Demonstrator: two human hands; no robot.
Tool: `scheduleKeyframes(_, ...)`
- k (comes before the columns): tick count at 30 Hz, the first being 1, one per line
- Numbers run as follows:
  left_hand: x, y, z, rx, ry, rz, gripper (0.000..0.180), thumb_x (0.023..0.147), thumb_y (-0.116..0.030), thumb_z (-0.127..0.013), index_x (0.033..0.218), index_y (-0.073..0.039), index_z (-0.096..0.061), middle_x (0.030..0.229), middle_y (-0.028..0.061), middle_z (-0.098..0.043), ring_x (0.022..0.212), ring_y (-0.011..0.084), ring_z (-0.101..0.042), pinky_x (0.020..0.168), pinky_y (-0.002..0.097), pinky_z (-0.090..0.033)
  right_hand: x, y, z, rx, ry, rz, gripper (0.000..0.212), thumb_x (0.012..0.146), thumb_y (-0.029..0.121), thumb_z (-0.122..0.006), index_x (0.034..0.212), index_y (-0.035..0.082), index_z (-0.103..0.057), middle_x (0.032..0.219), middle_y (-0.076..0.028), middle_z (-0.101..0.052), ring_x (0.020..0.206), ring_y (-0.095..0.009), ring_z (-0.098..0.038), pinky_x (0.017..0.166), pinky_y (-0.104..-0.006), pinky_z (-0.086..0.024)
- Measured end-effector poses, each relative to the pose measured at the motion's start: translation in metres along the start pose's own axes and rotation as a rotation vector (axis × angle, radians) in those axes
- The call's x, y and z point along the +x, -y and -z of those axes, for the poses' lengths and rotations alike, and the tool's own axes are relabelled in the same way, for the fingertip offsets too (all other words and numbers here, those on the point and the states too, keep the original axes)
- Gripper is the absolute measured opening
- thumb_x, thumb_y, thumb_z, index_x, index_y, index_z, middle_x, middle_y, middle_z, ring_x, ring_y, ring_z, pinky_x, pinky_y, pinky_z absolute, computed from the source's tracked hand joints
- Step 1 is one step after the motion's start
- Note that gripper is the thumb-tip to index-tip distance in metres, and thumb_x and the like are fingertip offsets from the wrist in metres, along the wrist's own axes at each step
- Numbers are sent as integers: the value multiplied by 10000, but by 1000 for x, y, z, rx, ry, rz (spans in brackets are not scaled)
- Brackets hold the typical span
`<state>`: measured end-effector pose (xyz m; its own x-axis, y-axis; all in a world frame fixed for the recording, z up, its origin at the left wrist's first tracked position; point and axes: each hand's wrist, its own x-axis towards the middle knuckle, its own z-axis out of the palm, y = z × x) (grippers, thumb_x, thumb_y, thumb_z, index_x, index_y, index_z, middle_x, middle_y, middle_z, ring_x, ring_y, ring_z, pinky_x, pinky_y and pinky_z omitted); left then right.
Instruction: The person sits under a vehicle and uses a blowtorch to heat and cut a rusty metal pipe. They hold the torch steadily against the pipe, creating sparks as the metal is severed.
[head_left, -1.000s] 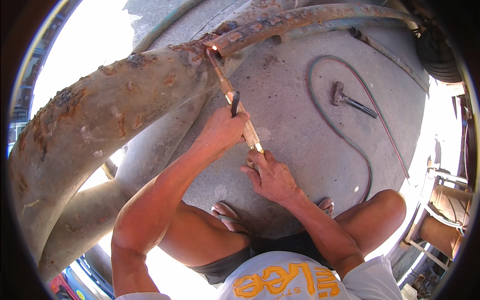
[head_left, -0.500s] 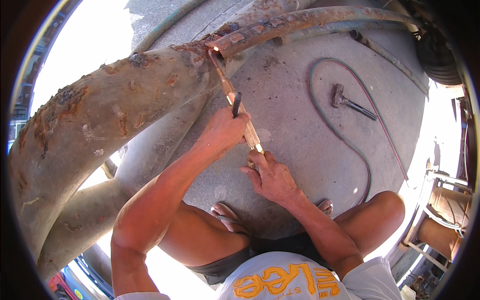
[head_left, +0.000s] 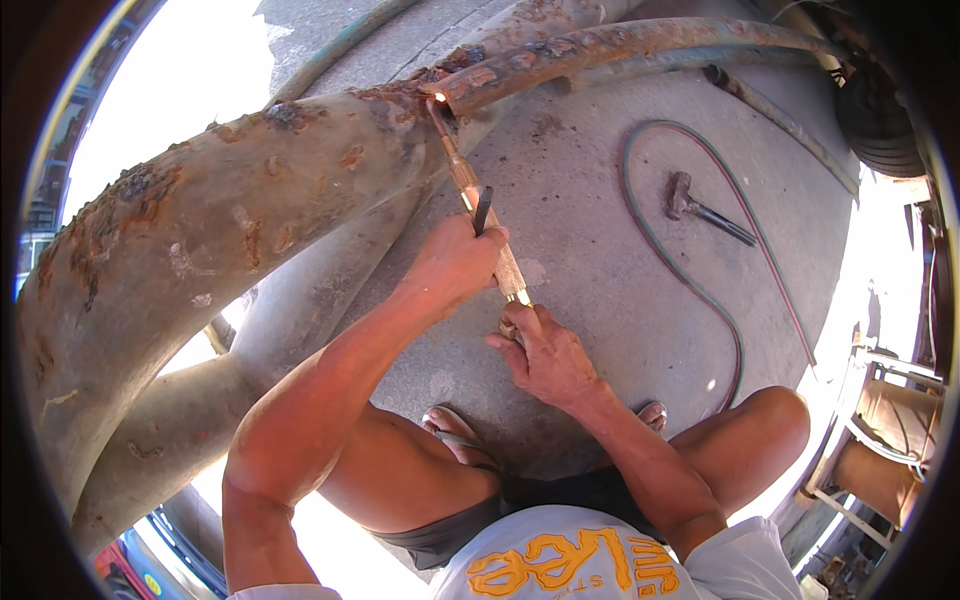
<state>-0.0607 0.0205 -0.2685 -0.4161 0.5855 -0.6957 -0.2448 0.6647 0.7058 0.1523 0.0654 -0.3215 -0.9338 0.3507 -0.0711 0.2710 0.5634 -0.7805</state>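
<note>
Left hand (head_left: pixel 455 262): fingers wrapped fully closed around the middle of the brass cutting torch (head_left: pixel 478 205), thumb side up beside its black lever. Right hand (head_left: pixel 545 355): fingers curled about the rear end of the same torch where the handle meets the hose end, the grip looser, fingertips pinching at what is probably a valve; the exact contact is hidden under the knuckles. The torch runs up and away from both hands, its tip touching the underside of the large rusty pipe (head_left: pixel 230 220) at the point where a thinner rusted pipe (head_left: pixel 640 45) meets it; a small bright glow shows at the tip. Compared with the views a second and half a second back, grip, torch angle and tip position read the same; only the glow point looks marginally further along the joint. Judgement: the cut is in steady progress, slow feed, no repositioning. The paired red and green hose (head_left: pixel 690 270) loops over the concrete floor (head_left: pixel 590 200) to the person's right, and a hammer (head_left: pixel 700 208) lies inside the loop, well apart from both hands. The person squats, knees either side, a sandal (head_left: pixel 455 425) under the forearms.
</note>
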Motion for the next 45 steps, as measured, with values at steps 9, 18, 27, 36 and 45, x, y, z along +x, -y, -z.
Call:
scheduleKeyframes(9, -1, 0, 0, 0, -3, 1, 415, 1123, -252, -582, 1281, 131, -599, 1207, 252, -692, 1114, 350, -757, 1020, 459, -630, -1, 1, 1, -31, -9, 17, 370, 1072, 326, -683, 1319, 119, -500, 992, -223, -661, 768, -462, -754, 633, -551, -619)
scheduleKeyframes(18, -2, 0, -1, -11, -10, -16, 415, 1119, -251, -587, 1271, 134, -606, 1202, 244, -695, 1114, 347, -757, 1009, 459, -631, 0, 2, 1, -53, 12, -1, 365, 1077, 331, -677, 1310, 120, -492, 992, -214, -655, 763, -451, -758, 626, -542, -627)
scheduleKeyframes(27, -1, 0, 0, 8, 1, -14, 439, 1116, -253, -589, 1293, 150, -591, 1212, 251, -692, 1119, 352, -756, 1006, 463, -630, -1, 2, 2, -43, 33, -7, 454, 1048, 241, -730, 1363, 122, -425, 1039, -223, -667, 811, -468, -737, 657, -558, -588)
scheduleKeyframes(36, -3, -1, 0, -7, -2, -11, 442, 1118, -253, -585, 1292, 154, -588, 1204, 252, -687, 1127, 356, -753, 1012, 465, -627, -1, 0, 1, -42, -15, 29, 374, 1073, 324, -682, 1320, 104, -509, 993, -229, -658, 768, -463, -749, 628, -549, -619)
scheduleKeyframes(45, -1, 0, 0, 12, 0, -4, 443, 1123, -247, -578, 1292, 162, -586, 1198, 260, -686, 1127, 360, -754, 1028, 464, -630, 0, 1, 2, -44, 7, 10, 369, 1084, 334, -664, 1323, 111, -493, 988, -227, -661, 776, -462, -757, 635, -545, -623)
